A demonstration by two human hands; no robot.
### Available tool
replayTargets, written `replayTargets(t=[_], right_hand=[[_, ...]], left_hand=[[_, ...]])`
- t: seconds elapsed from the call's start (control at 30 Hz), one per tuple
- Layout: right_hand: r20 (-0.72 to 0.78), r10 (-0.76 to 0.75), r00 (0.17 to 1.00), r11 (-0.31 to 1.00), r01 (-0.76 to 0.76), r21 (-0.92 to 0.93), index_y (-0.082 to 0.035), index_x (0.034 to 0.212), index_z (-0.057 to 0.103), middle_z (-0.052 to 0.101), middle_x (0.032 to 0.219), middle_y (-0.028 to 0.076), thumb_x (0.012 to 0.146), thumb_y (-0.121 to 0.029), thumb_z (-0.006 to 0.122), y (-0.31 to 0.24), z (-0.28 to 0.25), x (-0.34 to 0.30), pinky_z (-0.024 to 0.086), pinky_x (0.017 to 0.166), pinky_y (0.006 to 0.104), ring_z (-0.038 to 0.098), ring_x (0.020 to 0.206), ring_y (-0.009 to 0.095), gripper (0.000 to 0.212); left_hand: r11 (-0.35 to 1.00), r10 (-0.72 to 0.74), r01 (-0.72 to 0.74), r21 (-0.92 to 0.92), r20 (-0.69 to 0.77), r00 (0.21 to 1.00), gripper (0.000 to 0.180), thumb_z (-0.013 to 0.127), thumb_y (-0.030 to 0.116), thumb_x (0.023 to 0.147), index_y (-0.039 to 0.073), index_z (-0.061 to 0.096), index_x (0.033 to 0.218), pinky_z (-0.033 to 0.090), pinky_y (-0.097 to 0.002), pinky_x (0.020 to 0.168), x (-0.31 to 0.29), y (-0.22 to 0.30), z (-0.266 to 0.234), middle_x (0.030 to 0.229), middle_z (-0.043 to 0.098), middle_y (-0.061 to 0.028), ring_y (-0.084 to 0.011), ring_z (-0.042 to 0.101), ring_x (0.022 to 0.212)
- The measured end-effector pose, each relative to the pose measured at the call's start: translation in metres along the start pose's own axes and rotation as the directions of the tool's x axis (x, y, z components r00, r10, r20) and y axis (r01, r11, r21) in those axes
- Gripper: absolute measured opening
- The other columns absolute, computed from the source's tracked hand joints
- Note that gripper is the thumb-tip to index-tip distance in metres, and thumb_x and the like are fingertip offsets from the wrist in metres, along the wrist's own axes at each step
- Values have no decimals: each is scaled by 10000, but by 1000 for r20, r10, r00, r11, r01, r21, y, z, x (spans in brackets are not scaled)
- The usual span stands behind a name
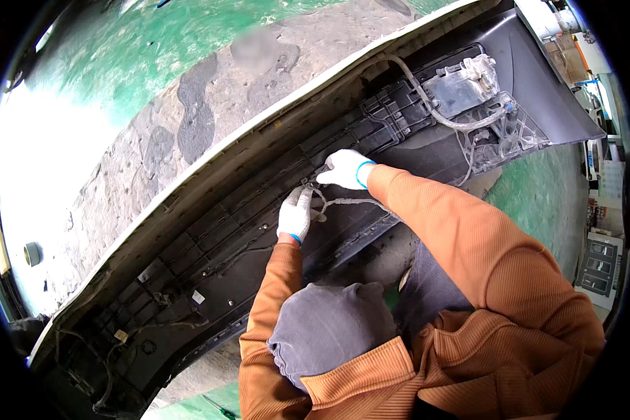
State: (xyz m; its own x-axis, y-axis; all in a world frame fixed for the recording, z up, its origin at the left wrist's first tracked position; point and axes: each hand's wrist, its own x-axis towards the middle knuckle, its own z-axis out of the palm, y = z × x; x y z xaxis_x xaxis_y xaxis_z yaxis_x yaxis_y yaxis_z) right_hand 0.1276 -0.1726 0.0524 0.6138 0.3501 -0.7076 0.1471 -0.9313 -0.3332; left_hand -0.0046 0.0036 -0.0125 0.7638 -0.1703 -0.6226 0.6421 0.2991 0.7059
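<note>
A large car bumper (pixel 427 152) lies in front of me with its dark ribbed inner side up and a pale outer edge along the far side. Both my hands wear white gloves with blue cuffs and meet near its middle. My left hand (pixel 295 213) has bent fingers closed at the looped end of a grey taped wiring harness (pixel 357 201). Just right of it, my right hand (pixel 344 170) pinches at the same spot. Its fingertips and the small part between the hands are mostly hidden. From there the harness runs right, beneath my right forearm.
At the bumper's right end sit a grey box-shaped module (pixel 462 87) and a thick hose (pixel 427 98). More wiring (pixel 105 378) lies at its lower left end. Beyond is a worn grey and green floor (pixel 210 105) with a roll of tape (pixel 32 254). Shelving stands at the right.
</note>
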Motion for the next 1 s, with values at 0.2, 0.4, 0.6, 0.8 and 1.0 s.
replayTargets(t=[0.2,0.4,0.6,0.8,1.0], right_hand=[[-42,24,999,999,-23,26,39,1224,719,697,1261,280,817,-572,755,-11,3,-6,521,1035,441,661,1199,416,735],[-18,45,999,999,-45,24,24,1142,752,716,1203,277,804,-552,764,-15,0,-3,541,992,445,681,1153,416,668],[-10,108,994,994,-108,36,13,1138,766,718,1203,271,779,-548,787,-14,1,-1,545,993,441,682,1146,421,667],[-26,95,995,995,-95,17,-4,1156,772,722,1214,257,778,-582,782,-19,6,5,528,1018,450,685,1151,408,691],[-69,-99,993,979,109,171,15,1126,757,754,1131,230,895,-496,728,16,5,-10,540,966,417,714,1095,334,562]], left_hand=[[997,-64,64,-43,18,998,382,491,289,1101,-12,577,1320,590,-362,636,1,6,0,1041,749,-215,-281,731,671],[997,-80,80,7,14,997,363,474,282,1103,-7,595,1286,584,-359,635,0,7,1,1007,744,-191,-275,721,654],[996,-78,78,53,-15,997,344,462,273,1101,-9,601,1240,579,-352,636,-6,17,10,959,736,-164,-271,719,650],[998,-36,36,56,-2,999,316,450,250,1093,-17,575,1208,578,-382,591,13,-9,-7,928,718,-183,-298,720,633],[998,-58,58,-16,1,998,287,501,187,1060,-8,591,1251,590,-372,677,0,8,1,925,708,-157,-311,735,698]])
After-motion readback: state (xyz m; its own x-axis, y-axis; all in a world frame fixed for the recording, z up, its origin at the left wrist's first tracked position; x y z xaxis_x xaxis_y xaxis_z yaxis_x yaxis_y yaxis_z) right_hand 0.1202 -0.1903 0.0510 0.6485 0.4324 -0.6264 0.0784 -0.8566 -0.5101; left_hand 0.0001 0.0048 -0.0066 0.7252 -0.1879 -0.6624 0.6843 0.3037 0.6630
